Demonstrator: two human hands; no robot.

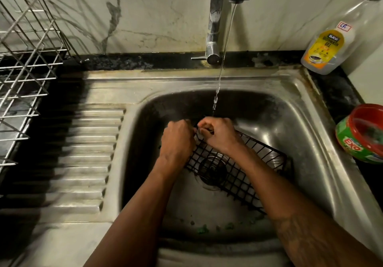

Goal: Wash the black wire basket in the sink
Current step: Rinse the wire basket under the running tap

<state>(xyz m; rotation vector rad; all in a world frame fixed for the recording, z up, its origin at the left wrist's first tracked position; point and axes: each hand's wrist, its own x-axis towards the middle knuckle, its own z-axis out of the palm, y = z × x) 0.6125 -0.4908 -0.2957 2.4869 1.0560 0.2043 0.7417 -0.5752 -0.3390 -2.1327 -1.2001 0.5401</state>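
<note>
The black wire basket (238, 163) lies tilted in the sink basin, stretching from under both hands out toward the right forearm, with its far end beyond the right wrist. The right hand (217, 134) has its fingers curled round the basket's upper rim wire and grips it. The left hand (177, 140), just beside it and almost touching knuckle to knuckle, is curled over the same end of the basket and holds its edge, though its fingertips are hidden under the hand. The round drain (211, 169) shows through the grid below the right wrist. A thin water stream (222, 65) falls from the tap (215, 18) and lands just beyond the right hand's knuckles. Small green bits (203, 230) sit on the basin floor between the two forearms. The steel sink (290, 100) surrounds the hands, and its ribbed drainboard (83, 152) lies out past the left hand. Farther left stands a wire dish rack (24, 59). Beyond the right hand, against the wall, stands a dishwash gel bottle (327, 47), and a red and green tub (362, 134) sits on the counter to the right.
</note>
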